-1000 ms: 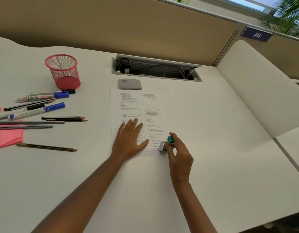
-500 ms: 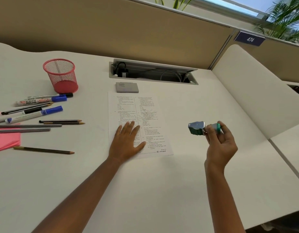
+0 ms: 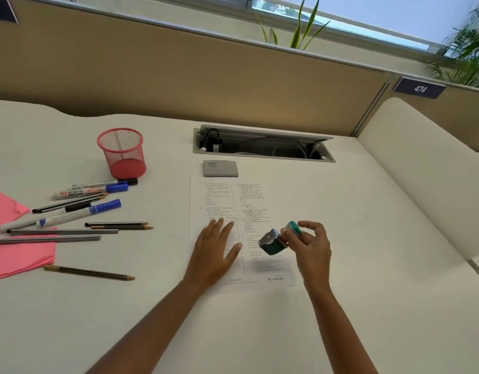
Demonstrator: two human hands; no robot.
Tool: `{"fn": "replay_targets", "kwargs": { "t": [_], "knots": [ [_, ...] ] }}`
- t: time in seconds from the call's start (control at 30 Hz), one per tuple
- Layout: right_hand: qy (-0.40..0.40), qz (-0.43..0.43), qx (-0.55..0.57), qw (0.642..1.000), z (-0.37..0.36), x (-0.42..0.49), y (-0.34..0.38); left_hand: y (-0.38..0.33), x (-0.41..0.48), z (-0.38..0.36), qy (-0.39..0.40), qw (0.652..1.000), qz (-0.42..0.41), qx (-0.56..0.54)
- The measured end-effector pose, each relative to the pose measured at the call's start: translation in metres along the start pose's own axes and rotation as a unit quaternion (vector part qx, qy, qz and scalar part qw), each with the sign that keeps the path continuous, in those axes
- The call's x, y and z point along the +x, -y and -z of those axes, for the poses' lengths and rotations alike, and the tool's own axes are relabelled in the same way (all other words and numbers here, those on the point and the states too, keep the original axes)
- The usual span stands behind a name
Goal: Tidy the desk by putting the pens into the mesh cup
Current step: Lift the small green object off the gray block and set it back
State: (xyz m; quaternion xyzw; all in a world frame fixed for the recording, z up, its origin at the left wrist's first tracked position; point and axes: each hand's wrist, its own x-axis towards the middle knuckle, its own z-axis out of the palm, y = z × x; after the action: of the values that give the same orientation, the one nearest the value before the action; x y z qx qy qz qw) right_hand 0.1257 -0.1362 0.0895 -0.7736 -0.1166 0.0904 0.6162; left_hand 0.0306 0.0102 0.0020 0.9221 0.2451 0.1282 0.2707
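Note:
A red mesh cup [image 3: 122, 152] stands upright at the desk's back left, with nothing visible inside. Below it lie several markers, pens and pencils: a blue-capped marker [image 3: 91, 189], another blue-capped marker [image 3: 79, 213], a pair of pencils [image 3: 119, 225], grey pens [image 3: 63, 231] and a lone pencil [image 3: 88, 272]. My left hand [image 3: 215, 249] lies flat on a printed sheet [image 3: 219, 198]. My right hand [image 3: 308, 244] holds a small green stamp [image 3: 276, 241] lifted above the sheet's lower right part.
Pink paper [image 3: 14, 255] lies under the pens at the left edge. A grey pad [image 3: 220, 168] sits above the sheet, in front of an open cable tray [image 3: 262, 144]. A tan partition closes the back; a white divider [image 3: 421, 171] rises on the right.
My right hand lifted the green stamp off the sheet's bottom corner, swung it out right, and has now brought it back over the sheet. My left hand stayed flat on the paper.

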Motion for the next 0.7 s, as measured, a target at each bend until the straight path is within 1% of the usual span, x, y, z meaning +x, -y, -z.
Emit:
{"fn": "replay_targets", "kwargs": {
  "t": [0.1, 0.2, 0.3, 0.37, 0.5, 0.7],
  "knots": [
    [0.029, 0.031, -0.038, 0.998, -0.023, 0.026, 0.012, 0.016, 0.012, 0.015, -0.039, 0.999, 0.020, 0.001],
    [0.056, 0.066, -0.090, 0.992, -0.052, 0.057, 0.025, 0.037, 0.032, 0.028, -0.061, 0.996, 0.063, 0.011],
    [0.071, 0.078, -0.121, 0.987, -0.081, 0.091, 0.036, 0.052, 0.050, 0.035, -0.062, 0.991, 0.121, 0.013],
    [0.083, 0.073, -0.129, 0.985, -0.099, 0.112, 0.042, 0.057, 0.059, 0.034, -0.062, 0.987, 0.145, 0.012],
    [0.119, 0.077, -0.143, 0.979, -0.130, 0.147, 0.047, 0.062, 0.073, 0.027, -0.091, 0.985, 0.140, 0.035],
    [0.155, 0.091, -0.166, 0.970, -0.166, 0.189, 0.051, 0.074, 0.089, 0.025, -0.104, 0.985, 0.129, 0.046]
  ]
}}
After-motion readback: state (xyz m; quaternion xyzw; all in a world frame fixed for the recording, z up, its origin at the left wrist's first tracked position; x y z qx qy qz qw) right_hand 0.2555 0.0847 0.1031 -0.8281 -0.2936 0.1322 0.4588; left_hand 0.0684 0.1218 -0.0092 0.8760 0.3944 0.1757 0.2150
